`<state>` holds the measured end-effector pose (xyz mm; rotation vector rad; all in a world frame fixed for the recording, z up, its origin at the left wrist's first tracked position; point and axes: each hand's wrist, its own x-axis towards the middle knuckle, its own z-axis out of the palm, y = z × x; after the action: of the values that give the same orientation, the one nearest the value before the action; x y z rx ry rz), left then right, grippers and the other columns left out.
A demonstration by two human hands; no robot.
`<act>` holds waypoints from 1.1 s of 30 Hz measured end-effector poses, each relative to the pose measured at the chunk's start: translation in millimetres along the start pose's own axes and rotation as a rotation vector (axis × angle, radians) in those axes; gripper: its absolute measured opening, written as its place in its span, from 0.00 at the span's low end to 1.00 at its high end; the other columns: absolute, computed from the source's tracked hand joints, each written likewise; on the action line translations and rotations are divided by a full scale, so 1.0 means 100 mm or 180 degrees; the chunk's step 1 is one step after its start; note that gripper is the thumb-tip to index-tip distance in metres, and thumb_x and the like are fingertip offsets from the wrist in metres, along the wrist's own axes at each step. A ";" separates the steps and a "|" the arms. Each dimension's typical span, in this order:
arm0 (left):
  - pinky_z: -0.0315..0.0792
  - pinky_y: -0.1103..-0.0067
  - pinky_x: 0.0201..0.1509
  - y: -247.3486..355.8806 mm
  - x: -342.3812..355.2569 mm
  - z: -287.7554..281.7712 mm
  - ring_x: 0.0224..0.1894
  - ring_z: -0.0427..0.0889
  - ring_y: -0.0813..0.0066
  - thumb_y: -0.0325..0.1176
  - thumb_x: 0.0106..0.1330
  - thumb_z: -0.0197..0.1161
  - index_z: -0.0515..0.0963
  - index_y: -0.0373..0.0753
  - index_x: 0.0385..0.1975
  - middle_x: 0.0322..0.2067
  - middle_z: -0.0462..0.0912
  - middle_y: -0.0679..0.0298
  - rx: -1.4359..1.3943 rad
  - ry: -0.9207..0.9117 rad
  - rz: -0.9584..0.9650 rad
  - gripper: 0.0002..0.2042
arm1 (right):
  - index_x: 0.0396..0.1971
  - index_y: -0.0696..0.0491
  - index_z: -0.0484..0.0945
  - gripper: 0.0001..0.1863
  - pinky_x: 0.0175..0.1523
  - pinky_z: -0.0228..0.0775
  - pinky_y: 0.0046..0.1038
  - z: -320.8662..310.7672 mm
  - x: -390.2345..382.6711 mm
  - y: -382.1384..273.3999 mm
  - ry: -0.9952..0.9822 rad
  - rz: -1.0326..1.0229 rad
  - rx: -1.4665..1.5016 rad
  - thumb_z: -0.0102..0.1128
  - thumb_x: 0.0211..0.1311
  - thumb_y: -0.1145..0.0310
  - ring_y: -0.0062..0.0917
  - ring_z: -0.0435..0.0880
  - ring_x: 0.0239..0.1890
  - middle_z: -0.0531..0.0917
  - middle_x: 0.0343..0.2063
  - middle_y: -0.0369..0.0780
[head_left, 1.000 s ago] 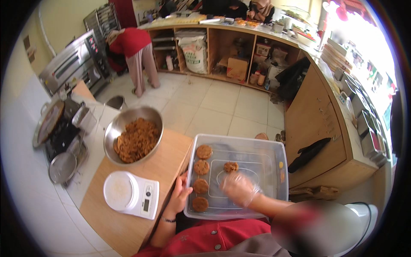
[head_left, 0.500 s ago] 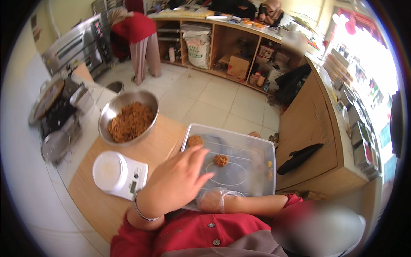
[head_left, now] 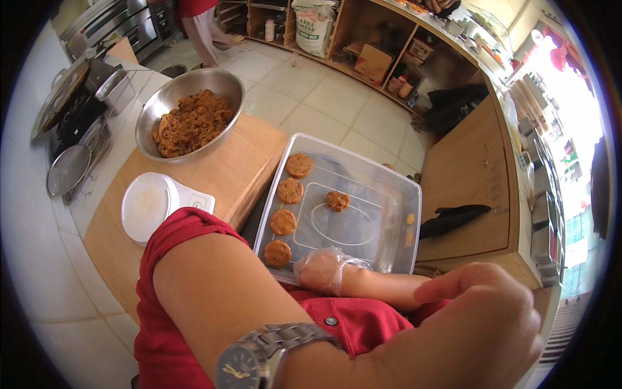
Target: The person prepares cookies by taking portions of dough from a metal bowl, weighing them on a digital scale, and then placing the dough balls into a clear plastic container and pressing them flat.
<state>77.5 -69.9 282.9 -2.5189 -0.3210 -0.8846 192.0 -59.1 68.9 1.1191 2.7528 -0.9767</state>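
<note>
My left hand [head_left: 476, 318] is curled at the lower right, near my right forearm; its fingers bend out of sight, and I cannot see what they hold. A metal watch [head_left: 249, 363] circles that wrist. My right hand [head_left: 319, 269], in a clear plastic glove, is closed at the near edge of a clear plastic container [head_left: 403, 188]; whatever is in it is hidden. Along the container's left side several flat round brown patties [head_left: 283, 222] lie in a column. A rougher lump of brown mixture [head_left: 337, 201] sits apart near the middle.
A steel bowl [head_left: 148, 123] of brown mixture [head_left: 197, 123] and a white kitchen scale [head_left: 146, 207] stand on the wooden table [head_left: 259, 146] at left. A sieve [head_left: 69, 170] lies beyond. At right stands a wooden cabinet [head_left: 463, 207]; a person [head_left: 201, 32] stands at the back.
My left hand has swung from above the container across to the right, uncovering the column of patties. The view has shifted downward. My gloved right hand stays at the container's near edge.
</note>
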 end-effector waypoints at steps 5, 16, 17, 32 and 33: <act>0.68 0.76 0.26 0.08 -0.02 0.10 0.27 0.77 0.69 0.32 0.56 0.61 0.76 0.36 0.30 0.25 0.78 0.61 0.0503 0.0129 0.0249 0.07 | 0.42 0.55 0.79 0.13 0.48 0.73 0.35 -0.09 -0.07 0.05 0.0855 -0.0039 0.1133 0.51 0.60 0.69 0.36 0.80 0.46 0.81 0.41 0.46; 0.56 0.76 0.21 0.01 -0.04 0.75 0.14 0.65 0.72 0.36 0.38 0.57 0.70 0.40 0.09 0.10 0.64 0.66 0.0888 -0.0500 0.0796 0.07 | 0.44 0.54 0.77 0.14 0.51 0.71 0.34 -0.04 0.01 0.01 0.1592 -0.0172 0.2324 0.50 0.61 0.69 0.34 0.79 0.49 0.80 0.44 0.45; 0.56 0.77 0.20 -0.02 0.01 0.85 0.16 0.70 0.70 0.38 0.40 0.58 0.71 0.40 0.10 0.10 0.66 0.65 0.0734 -0.0954 0.0804 0.08 | 0.45 0.54 0.77 0.14 0.51 0.71 0.34 -0.04 0.00 -0.01 0.1625 -0.0205 0.2351 0.50 0.61 0.69 0.34 0.78 0.49 0.80 0.44 0.45; 0.60 0.75 0.18 -0.16 -0.14 1.23 0.17 0.74 0.65 0.35 0.43 0.59 0.78 0.41 0.16 0.13 0.73 0.65 0.1387 -0.1705 0.1093 0.06 | 0.51 0.53 0.74 0.17 0.58 0.67 0.33 0.66 0.25 0.41 0.1272 -0.0409 0.1698 0.53 0.61 0.70 0.32 0.75 0.54 0.77 0.50 0.45; 0.60 0.75 0.18 -0.16 -0.15 1.22 0.17 0.74 0.65 0.35 0.43 0.59 0.78 0.41 0.16 0.13 0.73 0.65 0.1388 -0.1715 0.1083 0.06 | 0.51 0.53 0.74 0.17 0.58 0.67 0.33 0.54 0.21 0.33 0.1277 -0.0418 0.1683 0.53 0.61 0.70 0.32 0.75 0.54 0.77 0.50 0.45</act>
<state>125.3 2.0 194.6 -2.2549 -0.2087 0.0119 185.6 -57.8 2.4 1.3289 2.9877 -1.7493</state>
